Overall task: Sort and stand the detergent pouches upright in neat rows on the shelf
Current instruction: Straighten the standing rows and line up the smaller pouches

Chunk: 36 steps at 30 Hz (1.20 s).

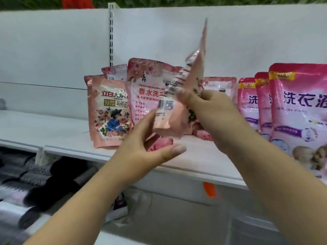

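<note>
A pale pink detergent pouch (184, 89) is held in the air above the white shelf (203, 161), turned edge-on and blurred. My right hand (212, 108) grips its middle from the right. My left hand (141, 144) touches its lower edge with straight fingers, thumb spread. Behind it stand pink floral pouches: one with a blue figure (108, 112), a taller one with red text (145, 92), and others (221, 87) partly hidden. Magenta pouches (299, 106) stand in a row at the right.
The shelf's white back panel (53, 50) has a slotted upright (111, 32). The left part of the shelf (35, 128) is bare. Dark rolled items (35, 183) lie on the lower shelf at the left. An orange tag (209, 189) hangs below the shelf edge.
</note>
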{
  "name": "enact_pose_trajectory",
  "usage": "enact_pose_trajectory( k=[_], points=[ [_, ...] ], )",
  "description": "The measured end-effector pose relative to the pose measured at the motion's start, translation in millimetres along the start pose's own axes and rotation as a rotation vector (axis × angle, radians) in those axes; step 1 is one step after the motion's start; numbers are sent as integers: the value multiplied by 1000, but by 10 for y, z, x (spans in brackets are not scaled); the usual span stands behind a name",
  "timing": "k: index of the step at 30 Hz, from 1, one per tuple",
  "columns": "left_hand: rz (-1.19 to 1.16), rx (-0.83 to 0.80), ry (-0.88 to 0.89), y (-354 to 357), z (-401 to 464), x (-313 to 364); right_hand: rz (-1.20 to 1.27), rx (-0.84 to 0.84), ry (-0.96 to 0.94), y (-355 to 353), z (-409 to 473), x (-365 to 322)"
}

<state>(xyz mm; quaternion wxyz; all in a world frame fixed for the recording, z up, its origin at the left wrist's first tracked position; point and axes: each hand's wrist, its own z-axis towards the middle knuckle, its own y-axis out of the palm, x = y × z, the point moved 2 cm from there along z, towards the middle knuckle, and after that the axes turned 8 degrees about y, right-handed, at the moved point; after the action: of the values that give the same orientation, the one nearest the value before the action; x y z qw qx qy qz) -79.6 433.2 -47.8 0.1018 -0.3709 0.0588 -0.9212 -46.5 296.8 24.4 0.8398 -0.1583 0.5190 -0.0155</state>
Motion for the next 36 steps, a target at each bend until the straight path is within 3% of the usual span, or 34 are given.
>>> enact_pose_trajectory(
  k=[2, 4, 5, 7, 9, 10, 14, 17, 24, 28, 33, 36],
  points=[
    [-147, -16, -24, -36, 4, 35, -11, -309, 95, 269, -111, -7],
    [-405, 56, -87, -147, -26, -3, 64, -396, 165, 391, -116, 48],
    [-532, 117, -124, -220, -55, -44, 148, -362, 175, 413, -85, 89],
    [-717, 234, -185, -382, -98, -138, 174, -117, 135, 365, 35, 199],
    [-809, 287, -198, -494, -129, -162, 221, 140, 130, 334, 125, 325],
    [-815, 302, -188, -539, -133, -154, 261, 182, 163, 355, 185, 393],
    [-785, 397, -143, -651, -103, -166, 335, 15, 444, 589, 359, 609],
    [-752, 485, -111, -669, -83, -240, 437, 25, 417, 611, 386, 685],
    [-508, 531, -139, -501, 23, -253, 452, 332, 346, -24, 492, 871],
    [-241, 409, -226, -380, 119, -267, 474, 504, 351, -297, 618, 959],
    [392, 163, -161, -450, 127, -292, 311, 330, 349, -465, 678, 1021],
    [855, 37, -111, -511, 164, -209, 358, 181, 346, -549, 604, 1002]
  ],
)
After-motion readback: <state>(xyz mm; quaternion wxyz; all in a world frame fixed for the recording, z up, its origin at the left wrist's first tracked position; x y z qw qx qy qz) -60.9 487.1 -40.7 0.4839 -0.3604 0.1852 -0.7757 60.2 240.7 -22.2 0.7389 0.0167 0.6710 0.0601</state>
